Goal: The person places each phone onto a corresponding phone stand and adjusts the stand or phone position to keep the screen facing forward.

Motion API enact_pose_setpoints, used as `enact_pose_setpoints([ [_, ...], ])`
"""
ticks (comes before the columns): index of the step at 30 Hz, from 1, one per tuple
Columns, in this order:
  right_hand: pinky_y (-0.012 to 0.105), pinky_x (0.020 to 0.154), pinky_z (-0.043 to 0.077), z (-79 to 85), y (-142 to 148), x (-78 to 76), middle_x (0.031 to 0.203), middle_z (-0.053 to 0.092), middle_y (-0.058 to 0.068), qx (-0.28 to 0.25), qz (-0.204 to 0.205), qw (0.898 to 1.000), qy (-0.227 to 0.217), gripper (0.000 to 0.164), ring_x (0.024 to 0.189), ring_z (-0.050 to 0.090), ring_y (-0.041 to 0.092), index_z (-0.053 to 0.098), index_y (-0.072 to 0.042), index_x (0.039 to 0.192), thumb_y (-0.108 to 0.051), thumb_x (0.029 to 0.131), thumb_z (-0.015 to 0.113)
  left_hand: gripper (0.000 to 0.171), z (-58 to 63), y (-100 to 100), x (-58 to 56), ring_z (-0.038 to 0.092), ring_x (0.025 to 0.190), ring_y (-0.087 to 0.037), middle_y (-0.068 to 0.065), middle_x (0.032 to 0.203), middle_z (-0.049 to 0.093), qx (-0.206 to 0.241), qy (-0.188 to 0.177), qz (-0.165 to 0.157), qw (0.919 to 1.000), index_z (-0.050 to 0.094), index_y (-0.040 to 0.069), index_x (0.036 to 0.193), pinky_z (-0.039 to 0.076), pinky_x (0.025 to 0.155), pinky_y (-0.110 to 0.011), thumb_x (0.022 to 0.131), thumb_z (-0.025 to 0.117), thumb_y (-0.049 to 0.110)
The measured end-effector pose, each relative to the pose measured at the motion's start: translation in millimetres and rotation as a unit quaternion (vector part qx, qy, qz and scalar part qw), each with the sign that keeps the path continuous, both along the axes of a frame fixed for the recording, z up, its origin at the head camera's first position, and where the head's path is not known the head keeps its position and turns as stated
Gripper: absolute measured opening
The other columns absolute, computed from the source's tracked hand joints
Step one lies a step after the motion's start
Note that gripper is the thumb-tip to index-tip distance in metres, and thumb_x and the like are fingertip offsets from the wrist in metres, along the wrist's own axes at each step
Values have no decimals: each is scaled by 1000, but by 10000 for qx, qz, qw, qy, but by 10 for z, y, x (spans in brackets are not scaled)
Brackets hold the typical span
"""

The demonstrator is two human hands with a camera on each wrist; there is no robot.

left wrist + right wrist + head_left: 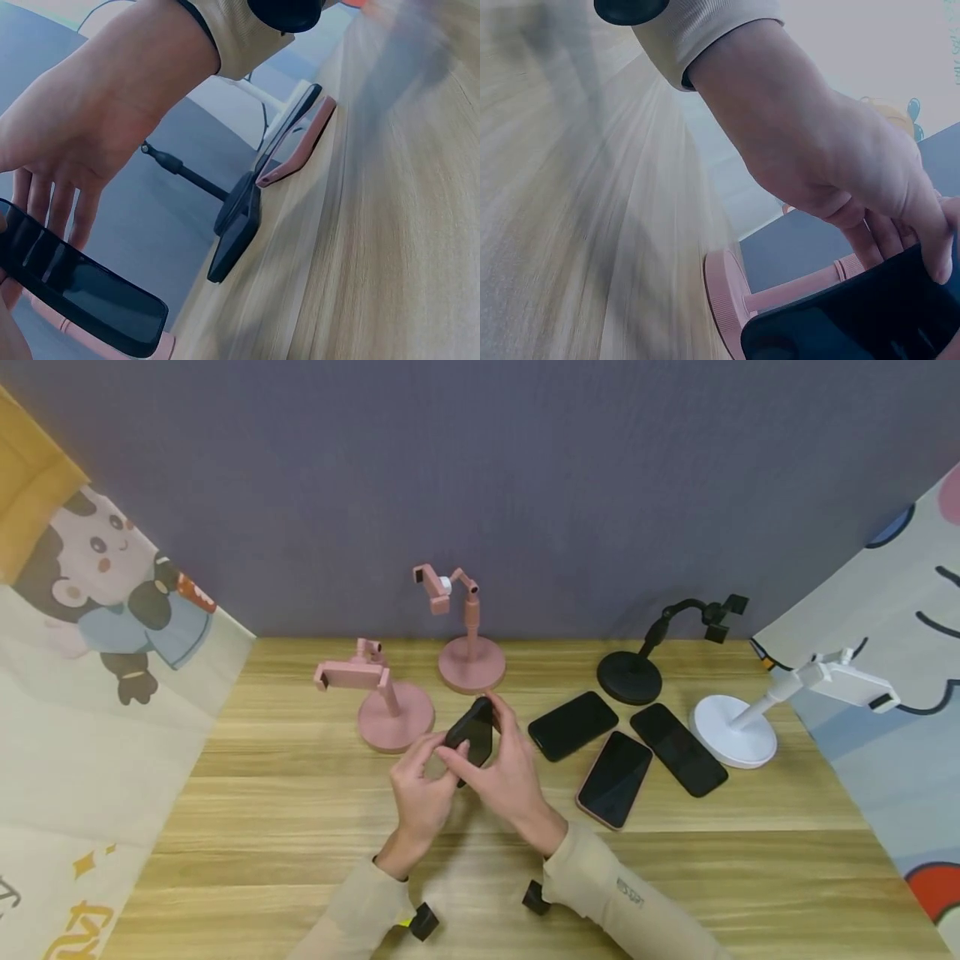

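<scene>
- Above the desk [300, 827], just in front of the pink stands: black phone [478, 720], tilted, held up by both hands.
- Left hand [420, 789]: gripping the phone, thumb on its face, fingers behind (right wrist view).
- Right hand [513, 777]: also gripping it, index up at the top end, thumb reaching across the lower part.
- Nearest pink stand [391, 700] is left of the phone; second pink stand [472, 618] is farther back, by the grey-blue panel [480, 485].
- Right of the hands, three phones lie flat: a dark phone [573, 727], a pink-edged phone [615, 781] closer to the person, a long black phone [678, 749] rightmost.
- Black stand [652, 639] is behind those three; white stand [763, 704] is just right of the long one.
- Sleeves [600, 885] are beige.
</scene>
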State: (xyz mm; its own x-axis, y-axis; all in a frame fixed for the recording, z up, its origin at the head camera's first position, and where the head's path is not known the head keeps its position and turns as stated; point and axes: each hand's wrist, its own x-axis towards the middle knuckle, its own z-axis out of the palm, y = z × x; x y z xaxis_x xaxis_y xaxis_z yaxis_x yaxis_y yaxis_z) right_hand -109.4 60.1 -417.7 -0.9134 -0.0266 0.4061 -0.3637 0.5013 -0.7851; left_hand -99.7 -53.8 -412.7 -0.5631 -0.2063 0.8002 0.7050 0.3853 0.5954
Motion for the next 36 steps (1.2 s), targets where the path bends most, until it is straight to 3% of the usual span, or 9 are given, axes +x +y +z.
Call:
enact_pose_setpoints([
  [6, 43, 97, 45, 0, -13, -37, 137, 49, 3, -278, 142, 9995, 82, 91, 119, 50, 14, 34, -15, 145, -55, 72, 71, 17, -16, -3, -13, 64, 67, -24, -18, 73, 67, -67, 118, -50, 9999, 67, -9, 76, 54, 60, -33, 62, 75, -14],
  [11, 41, 95, 47, 14, -17, -52, 128, 56, 7, -521, 166, 9982, 233, 82, 110, 56, 16, 43, -10, 138, -44, 71, 77, 18, -31, -10, -12, 64, 68, -23, -18, 74, 67, -147, 104, -87, 9998, 67, -9, 78, 54, 61, -34, 62, 76, -13],
  [18, 49, 92, 48, 202, -26, 32, 122, 59, 18, -792, 245, 9955, 458, 73, 105, 59, 26, 48, 2, 130, -23, 70, 81, 27, -37, -25, 32, 64, 73, -27, -21, 80, 67, -350, -129, -302, 9988, 65, -11, 86, 56, 64, -36, 62, 76, -11],
  [23, 42, 94, 48, 112, 11, -40, 124, 60, 6, -872, 103, 9951, 447, 72, 107, 59, 15, 50, -8, 131, -35, 71, 79, 27, -71, -65, 69, 64, 73, -25, -19, 82, 66, -554, -490, -456, 9962, 64, -9, 90, 57, 62, -41, 65, 74, -10],
  [27, 38, 94, 48, 36, 35, -93, 126, 58, -2, -969, 124, 9938, 530, 71, 107, 58, 11, 49, -16, 132, -41, 72, 77, 21, -275, -129, 33, 65, 74, -22, -13, 81, 68, -701, -893, -668, 9913, 66, -3, 92, 57, 65, -39, 72, 73, -3],
  [31, 37, 94, 48, 27, 34, -94, 128, 58, -2, -1032, 162, 9931, 540, 71, 109, 57, 11, 48, -17, 133, -41, 73, 77, 15, -487, -180, -28, 65, 77, -17, -8, 82, 69, -850, -997, -731, 9887, 68, 2, 93, 57, 69, -32, 78, 72, 5],
  [36, 38, 96, 47, 26, 24, -95, 126, 59, 0, -1034, 217, 9926, 595, 71, 111, 56, 12, 47, -17, 134, -39, 73, 77, 15, -498, -190, -28, 65, 76, -16, -8, 81, 68, -940, -887, -698, 9892, 69, 2, 93, 57, 68, -29, 78, 71, 4],
])
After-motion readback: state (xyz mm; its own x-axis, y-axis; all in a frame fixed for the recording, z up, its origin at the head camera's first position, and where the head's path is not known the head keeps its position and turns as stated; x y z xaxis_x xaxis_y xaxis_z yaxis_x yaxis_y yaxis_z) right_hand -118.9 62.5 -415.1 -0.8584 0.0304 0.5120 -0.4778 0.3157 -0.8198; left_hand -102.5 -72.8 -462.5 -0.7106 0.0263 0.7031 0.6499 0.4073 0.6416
